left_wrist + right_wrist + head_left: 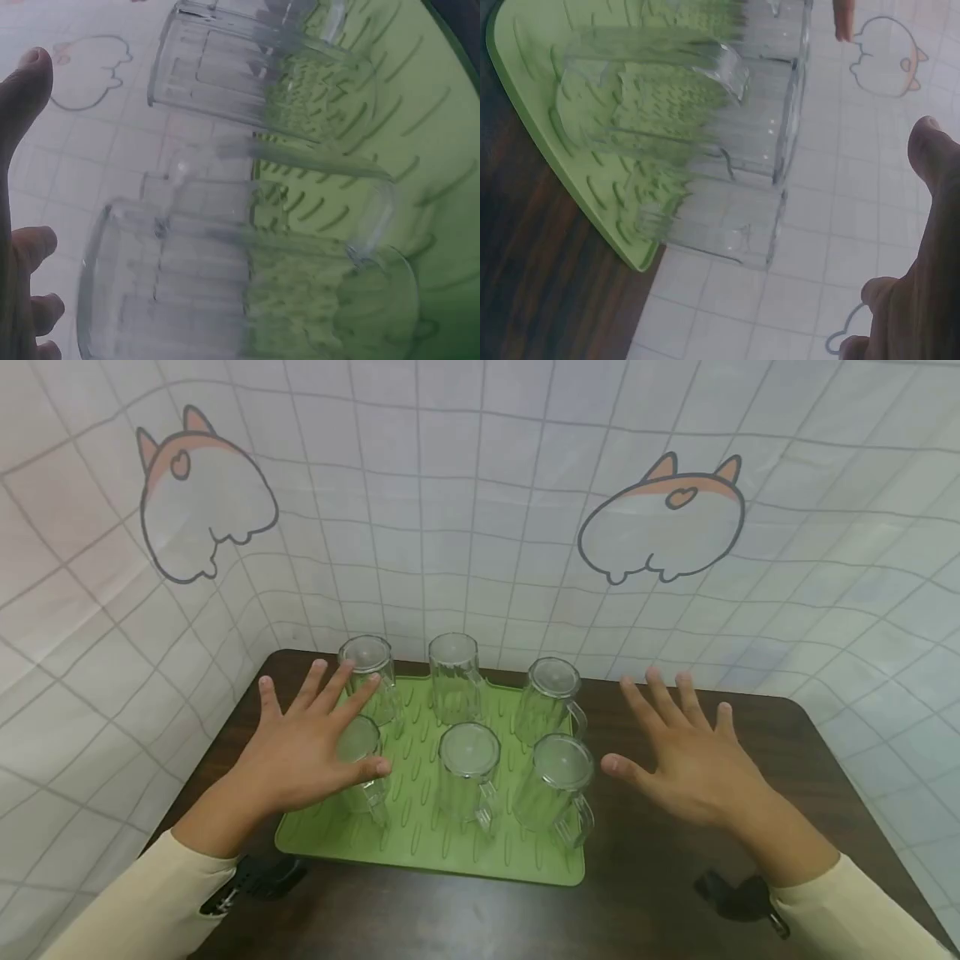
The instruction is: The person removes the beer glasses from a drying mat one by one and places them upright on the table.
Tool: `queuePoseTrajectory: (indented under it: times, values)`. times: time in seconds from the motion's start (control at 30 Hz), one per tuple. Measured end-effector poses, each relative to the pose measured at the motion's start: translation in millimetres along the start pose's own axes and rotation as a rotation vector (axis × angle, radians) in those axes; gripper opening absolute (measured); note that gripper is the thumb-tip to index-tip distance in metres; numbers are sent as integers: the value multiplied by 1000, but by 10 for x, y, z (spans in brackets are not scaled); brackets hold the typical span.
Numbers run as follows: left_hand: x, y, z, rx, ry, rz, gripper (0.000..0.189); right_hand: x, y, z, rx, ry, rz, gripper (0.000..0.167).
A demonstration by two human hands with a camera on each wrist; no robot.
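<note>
Several clear glass mugs stand upside down in two rows on a green ridged drying mat (pixel 412 856). My left hand (pixel 296 756), fingers spread and palm down, hovers over the mat's left side. It partly covers the front left mug (pixel 358 737) and overlaps the back left mug (pixel 366 653) in the head view. Right of the mat, my right hand (pixel 693 764) is spread above the table, nearest the front right mug (pixel 555 768). Between them are the front middle mug (pixel 468 760), back middle mug (pixel 454 672) and back right mug (pixel 553 689). Both hands hold nothing.
The mat lies on a dark wooden table (pixel 645 877). A white grid-patterned curtain (pixel 480 527) with cartoon animal prints encloses the back and sides. Black straps with small devices (pixel 266 877) hang at both wrists.
</note>
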State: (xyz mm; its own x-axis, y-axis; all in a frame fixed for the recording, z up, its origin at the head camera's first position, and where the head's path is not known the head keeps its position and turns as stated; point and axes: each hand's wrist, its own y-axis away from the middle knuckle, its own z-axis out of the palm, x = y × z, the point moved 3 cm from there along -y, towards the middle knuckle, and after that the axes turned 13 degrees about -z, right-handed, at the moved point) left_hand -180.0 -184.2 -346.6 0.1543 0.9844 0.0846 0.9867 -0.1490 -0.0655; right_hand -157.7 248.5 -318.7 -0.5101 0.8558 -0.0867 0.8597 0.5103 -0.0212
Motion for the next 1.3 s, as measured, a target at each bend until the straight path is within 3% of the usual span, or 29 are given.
queuePoseTrajectory:
  times: [0.4, 0.7, 0.97, 1.3]
  values:
    - [-279, 246, 173, -16, 79, -48, 107, -30, 140, 186, 72, -52, -33, 92]
    - [-482, 410, 386, -46, 138, -96, 114, -30, 196, 271, 122, -88, -60, 91]
    - [-554, 526, 579, -127, 148, -123, 109, -25, 211, 295, 148, -101, -64, 91]
    - [-563, 549, 728, -162, 156, -124, 108, -41, 212, 331, 172, -122, -66, 91]
